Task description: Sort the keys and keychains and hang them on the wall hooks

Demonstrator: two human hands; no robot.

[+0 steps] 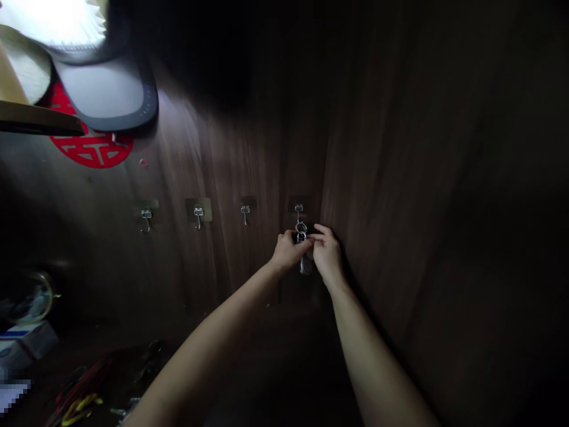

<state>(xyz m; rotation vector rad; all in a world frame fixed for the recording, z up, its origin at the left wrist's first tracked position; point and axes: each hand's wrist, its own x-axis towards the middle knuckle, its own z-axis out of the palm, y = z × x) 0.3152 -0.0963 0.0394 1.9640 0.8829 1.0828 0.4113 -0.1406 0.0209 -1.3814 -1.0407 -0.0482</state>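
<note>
At the rightmost wall hook (298, 210), a metal key ring (301, 228) hangs just under the hook's shank. My left hand (287, 252) is closed on the ring's lower part, thumb stretched across it. From the other side my right hand (328, 255) pinches at the same ring with thumb and fingertips, one finger raised free. Below the fingers dangles a pale, shiny piece (304, 265), perhaps a key or fob; dim light blurs it. Whether the ring still sits on the hook I cannot tell.
Three more hooks, a left one (146, 219), a second (198, 216) and a third (245, 213), run along the dark wooden wall. Grey cap (106, 89) and red paper ornament (95, 148) are upper left. Boxes (33, 344) and yellow-handled tool (80, 409) lie lower left.
</note>
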